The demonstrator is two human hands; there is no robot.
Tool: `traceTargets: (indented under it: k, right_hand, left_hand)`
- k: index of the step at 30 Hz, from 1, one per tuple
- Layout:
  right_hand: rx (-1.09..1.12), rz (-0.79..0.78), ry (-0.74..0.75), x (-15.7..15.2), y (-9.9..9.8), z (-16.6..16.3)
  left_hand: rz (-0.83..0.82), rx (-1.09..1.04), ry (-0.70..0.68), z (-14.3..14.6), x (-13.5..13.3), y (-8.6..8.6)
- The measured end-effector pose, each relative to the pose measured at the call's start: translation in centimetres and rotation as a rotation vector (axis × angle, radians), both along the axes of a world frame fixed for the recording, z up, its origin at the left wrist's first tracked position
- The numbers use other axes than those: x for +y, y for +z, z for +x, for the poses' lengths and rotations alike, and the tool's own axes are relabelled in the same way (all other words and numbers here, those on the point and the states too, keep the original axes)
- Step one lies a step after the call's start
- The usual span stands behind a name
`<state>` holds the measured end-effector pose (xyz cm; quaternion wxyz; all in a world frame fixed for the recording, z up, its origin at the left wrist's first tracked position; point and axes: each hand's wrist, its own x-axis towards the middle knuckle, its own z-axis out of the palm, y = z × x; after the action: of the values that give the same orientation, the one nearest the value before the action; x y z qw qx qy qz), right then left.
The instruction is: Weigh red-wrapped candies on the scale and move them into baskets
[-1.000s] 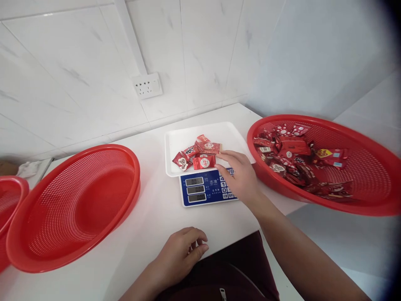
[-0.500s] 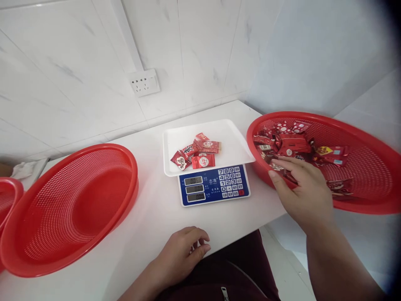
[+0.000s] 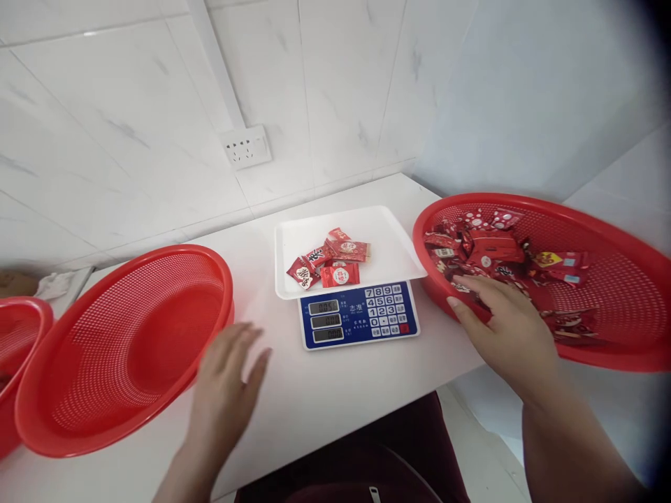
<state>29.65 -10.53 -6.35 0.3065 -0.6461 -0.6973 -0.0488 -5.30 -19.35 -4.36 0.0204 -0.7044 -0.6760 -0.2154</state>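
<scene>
Several red candy packets (image 3: 340, 274) lie in a loose heap on the white tray (image 3: 293, 237) of a blue digital scale (image 3: 359, 314). My right hand (image 3: 506, 335) is over the near rim of the right red basket (image 3: 623, 279), fingers stretched toward the wrapped candies (image 3: 495, 248) inside; nothing shows in its grasp. My left hand (image 3: 225, 384), slightly blurred, hovers beside the right rim of the left red basket (image 3: 157, 349), its fingers apart and holding nothing. The bottom of that left basket is bare.
Another red basket (image 3: 21, 349) is cut off at the left edge, partly behind the nearer one. All stand on a white table (image 3: 314, 398) against a tiled wall with a power socket (image 3: 246, 147). The table's front edge runs just before my lap.
My left hand has moved left and forward from the table's front edge toward the left basket, its fingers spreading. My right hand stays nearly in place. The view has shifted slightly.
</scene>
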Motion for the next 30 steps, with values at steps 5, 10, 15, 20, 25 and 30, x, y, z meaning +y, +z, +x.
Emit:
traceTargets:
  k: [5,10,15,20,25,30]
  right_hand:
    - [0.032,-0.026,-0.026,-0.1,0.0,0.0]
    - [0.013,-0.011,-0.009,-0.1,-0.3,0.1]
    - [-0.007,0.037,0.022,0.1,-1.2,0.6]
    - [-0.042,0.053,0.019,0.3,-1.6,0.7]
    - [-0.096,0.062,0.028,0.2,-1.6,0.7]
    - [-0.12,0.069,0.028,0.3,-1.9,0.7]
  left_hand:
    - [-0.319,0.158,0.348,-3.1,1.2,1.9]
    - [-0.38,0.164,0.302,-2.5,3.2,1.8]
    - [-0.248,0.12,0.118,-0.2,7.0,2.4]
    - [-0.246,0.127,-0.157,3.5,12.7,2.8]
    - [-0.279,0.177,-0.183,6.0,16.1,2.2]
    - [-0.272,0.216,-0.134,6.9,16.6,1.4]
